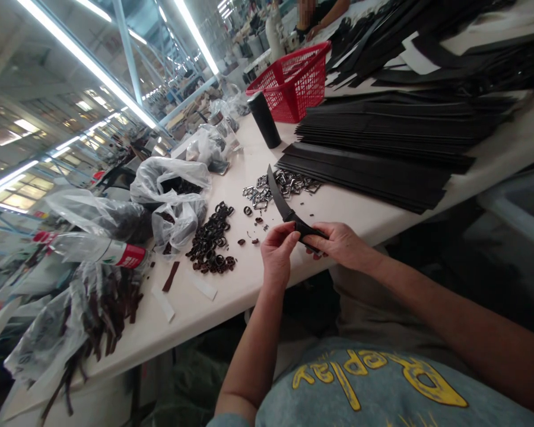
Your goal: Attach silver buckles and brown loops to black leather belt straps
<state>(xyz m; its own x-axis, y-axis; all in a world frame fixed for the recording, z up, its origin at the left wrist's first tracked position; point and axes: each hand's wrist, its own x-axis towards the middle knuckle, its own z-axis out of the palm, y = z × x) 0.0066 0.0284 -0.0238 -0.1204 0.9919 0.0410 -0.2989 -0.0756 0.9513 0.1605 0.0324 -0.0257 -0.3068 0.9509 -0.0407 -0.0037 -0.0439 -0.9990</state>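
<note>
My left hand (278,252) pinches a dark leather strap (279,196) at a small loop around it. My right hand (340,243) is closed on the strap's lower part, where it looks folded over. The strap's free end curves up and away over the table, passing in front of a heap of metal buckles (289,184). Left of my hands lies a pile of small dark strap loops (211,237), with a few single loops (248,210) scattered nearer to me. Whether a buckle sits inside my grip is hidden by the fingers.
Stacked dark straps (365,172) fill the table's right side. Behind stand a black cylinder (264,121) and a red basket (289,89). Plastic bags (173,178) and a bottle (102,249) are at the left. A co-worker's arm (333,15) shows at the far side.
</note>
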